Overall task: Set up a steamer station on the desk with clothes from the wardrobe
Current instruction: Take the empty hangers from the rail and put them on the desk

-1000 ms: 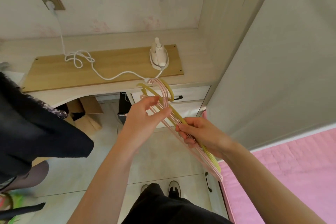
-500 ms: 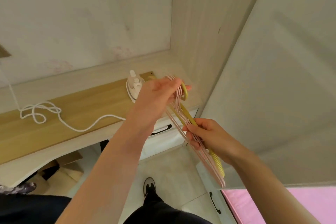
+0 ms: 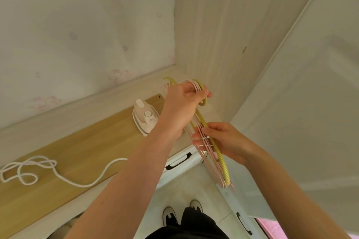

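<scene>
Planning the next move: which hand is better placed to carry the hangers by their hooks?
Left, probably. The left hand grips the hangers by their hooks at the top; the right hand holds their bars lower down, away from the hooks.

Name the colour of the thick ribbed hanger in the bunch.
The thick hanger is yellow-green, seen best in the head view.

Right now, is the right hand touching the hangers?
Touching. The head view shows the right hand curled round the hangers mid-bundle; the left hand grips their hooks.
</scene>
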`<action>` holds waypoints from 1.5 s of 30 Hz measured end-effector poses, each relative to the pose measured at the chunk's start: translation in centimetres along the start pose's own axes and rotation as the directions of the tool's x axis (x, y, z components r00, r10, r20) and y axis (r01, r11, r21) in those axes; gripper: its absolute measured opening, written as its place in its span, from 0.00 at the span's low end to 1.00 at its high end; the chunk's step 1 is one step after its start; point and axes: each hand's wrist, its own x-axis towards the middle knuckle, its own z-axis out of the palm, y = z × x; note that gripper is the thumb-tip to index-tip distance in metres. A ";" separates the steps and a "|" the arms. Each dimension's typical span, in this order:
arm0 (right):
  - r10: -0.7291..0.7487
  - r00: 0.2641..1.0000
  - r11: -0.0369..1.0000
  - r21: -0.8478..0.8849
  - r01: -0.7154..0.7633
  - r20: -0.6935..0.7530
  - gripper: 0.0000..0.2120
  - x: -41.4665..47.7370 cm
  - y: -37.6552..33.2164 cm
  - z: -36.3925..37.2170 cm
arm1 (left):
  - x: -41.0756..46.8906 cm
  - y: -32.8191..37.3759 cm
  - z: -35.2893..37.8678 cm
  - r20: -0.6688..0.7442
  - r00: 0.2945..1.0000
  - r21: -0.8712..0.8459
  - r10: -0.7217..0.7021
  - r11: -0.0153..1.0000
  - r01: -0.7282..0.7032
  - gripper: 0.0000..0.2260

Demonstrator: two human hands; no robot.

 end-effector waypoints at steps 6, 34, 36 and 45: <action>-0.027 0.996 0.989 -0.147 0.014 -0.082 0.08 3.9 -1.5 -1.2 | 3.8 -1.4 -0.3 -0.011 0.997 -0.061 -0.081 0.995 0.081 0.08; -0.089 0.975 0.699 -0.710 -0.086 -0.206 0.10 21.0 -1.4 -6.1 | 15.9 -11.2 -1.0 -0.033 0.910 -0.727 -0.413 0.635 0.262 0.13; -0.128 0.959 0.644 -0.757 -0.115 -0.255 0.09 21.8 -0.5 -6.3 | 16.3 -12.1 -1.1 -0.017 0.891 -0.751 -0.453 0.594 0.288 0.11; -0.181 0.950 0.513 -0.848 -0.130 -0.255 0.09 22.5 2.2 -5.9 | 17.4 -16.3 -2.6 0.013 0.690 -0.809 -0.724 0.398 0.432 0.09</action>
